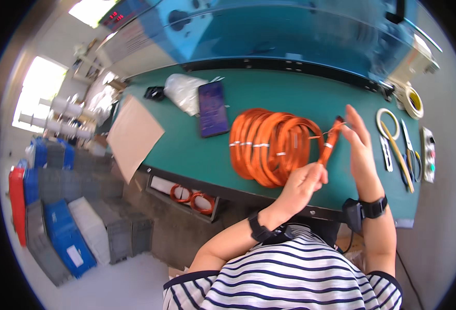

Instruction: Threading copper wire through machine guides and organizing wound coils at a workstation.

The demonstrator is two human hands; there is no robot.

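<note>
A stack of orange wire coils [269, 144], bound with pale tape strips, lies on the green bench mat [186, 144]. A small orange coil bundle [332, 142] is lifted above the mat just right of the stack. My left hand [303, 187] grips its lower end. My right hand [359, 150] is at its upper end, fingertips pinching the top, other fingers stretched out. Both wrists wear black bands.
A dark phone [213, 108] and a white plastic bag [184, 92] lie at the back left, a brown card sheet [133, 135] hangs over the left edge. Tape rolls [413, 101], scissors and pliers [408, 155] lie at the right. Crates [62, 227] stand on the floor left.
</note>
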